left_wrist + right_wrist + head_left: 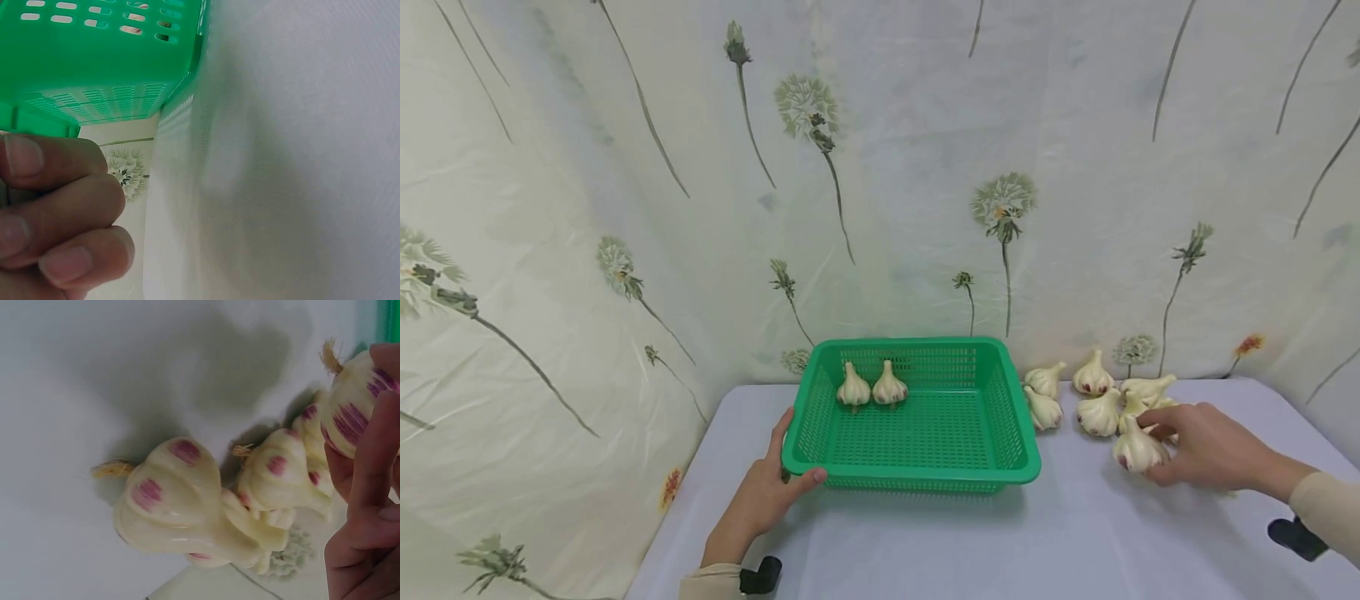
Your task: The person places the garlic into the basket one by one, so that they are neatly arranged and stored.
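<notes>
My left hand (767, 490) grips the near left corner of a green plastic basket (917, 482), its thumb on the front rim and its other fingers along the left side. The left wrist view shows the curled fingers (87, 197) close to the perforated wall. Two garlic bulbs (853, 388) (890, 387) stand inside the basket at the back left. To the right of the basket, my right hand (1213, 446) pinches another garlic bulb (1139, 448) between thumb and fingers. In the right wrist view, that bulb (350, 403) shows purple streaks and a tuft of roots.
Several more garlic bulbs lie beside the basket at the back right, among them one bulb (1093, 377) near the curtain and one (1043, 410) by the basket's right wall. A white cloth covers the table (925, 550). A dandelion-patterned curtain (910, 208) hangs behind.
</notes>
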`<state>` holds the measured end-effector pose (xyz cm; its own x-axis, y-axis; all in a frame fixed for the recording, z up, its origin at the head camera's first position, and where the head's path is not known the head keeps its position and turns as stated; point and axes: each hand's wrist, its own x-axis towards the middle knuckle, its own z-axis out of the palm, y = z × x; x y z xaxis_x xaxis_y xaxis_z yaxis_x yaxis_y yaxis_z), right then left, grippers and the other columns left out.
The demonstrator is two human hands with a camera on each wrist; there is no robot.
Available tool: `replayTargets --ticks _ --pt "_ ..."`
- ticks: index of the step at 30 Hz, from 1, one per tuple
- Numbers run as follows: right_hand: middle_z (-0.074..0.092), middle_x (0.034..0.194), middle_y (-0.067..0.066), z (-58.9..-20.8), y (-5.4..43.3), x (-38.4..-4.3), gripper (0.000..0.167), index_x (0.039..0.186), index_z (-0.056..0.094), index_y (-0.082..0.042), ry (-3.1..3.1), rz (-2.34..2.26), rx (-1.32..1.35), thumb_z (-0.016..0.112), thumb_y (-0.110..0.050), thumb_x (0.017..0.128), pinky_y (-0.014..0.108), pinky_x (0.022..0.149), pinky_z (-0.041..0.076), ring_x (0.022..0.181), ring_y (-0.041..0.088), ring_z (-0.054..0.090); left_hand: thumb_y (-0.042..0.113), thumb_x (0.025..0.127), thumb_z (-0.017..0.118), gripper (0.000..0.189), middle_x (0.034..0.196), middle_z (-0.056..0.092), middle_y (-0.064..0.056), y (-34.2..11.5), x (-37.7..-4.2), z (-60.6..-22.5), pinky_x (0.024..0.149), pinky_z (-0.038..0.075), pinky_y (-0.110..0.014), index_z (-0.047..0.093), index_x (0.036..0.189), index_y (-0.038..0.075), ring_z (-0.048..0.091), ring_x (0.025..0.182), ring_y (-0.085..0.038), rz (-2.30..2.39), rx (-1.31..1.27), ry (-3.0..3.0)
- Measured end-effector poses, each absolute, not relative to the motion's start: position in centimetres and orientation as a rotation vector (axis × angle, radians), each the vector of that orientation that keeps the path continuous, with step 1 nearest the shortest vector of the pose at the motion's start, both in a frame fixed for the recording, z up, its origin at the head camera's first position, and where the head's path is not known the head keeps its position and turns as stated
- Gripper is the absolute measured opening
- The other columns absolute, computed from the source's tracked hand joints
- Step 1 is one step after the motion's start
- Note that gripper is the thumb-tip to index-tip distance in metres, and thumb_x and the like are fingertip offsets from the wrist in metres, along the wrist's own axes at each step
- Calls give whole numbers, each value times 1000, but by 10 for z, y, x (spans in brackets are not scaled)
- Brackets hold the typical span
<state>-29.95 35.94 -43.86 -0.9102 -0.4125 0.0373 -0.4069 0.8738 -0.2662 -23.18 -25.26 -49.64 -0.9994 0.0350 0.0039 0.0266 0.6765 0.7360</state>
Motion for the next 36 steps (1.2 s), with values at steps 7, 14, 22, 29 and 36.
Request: replayTargets --ticks 7,14,22,29,36 --pt "79 110 10 -417 336 -309 66 119 76 2 2964 -531 -685 97 -33 66 37 76 59 101 29 75 56 91 77 108 69 57 -5 -253 -232 -498 59 42 -35 5 170 41 51 65 -19 1257 52 2865" --pt "79 105 3 -397 313 -326 62 117 77 -4 3019 -536 -766 98 -33 67 34 74 55 95 21 73 56 91 77 108 67 54 -4 -254 -232 -497 59 42 -35 4 170 42 51 63 -19 1260 56 2864" --pt "79 112 7 -395 298 -341 59 122 76 -9 3023 -675 -783 96 -34 73 38 73 55 98 25 74 57 91 77 108 69 55 -6 -254 -233 -498 60 42 -35 4 170 43 51 66 -20 1269 58 2855" --pt "78 116 15 -382 281 -352 62 125 75 -7 3041 -750 -783 96 -38 76 42 76 55 103 33 73 56 91 78 109 70 55 -6 -254 -235 -498 60 42 -36 5 170 42 51 66 -20 1279 60 2857" --pt "76 123 16 -376 258 -365 66 132 73 -5 2982 -783 -807 93 -41 81 50 84 58 110 34 72 55 92 78 108 69 53 -5 -254 -234 -501 60 42 -36 4 170 44 51 65 -20 1289 58 2848"
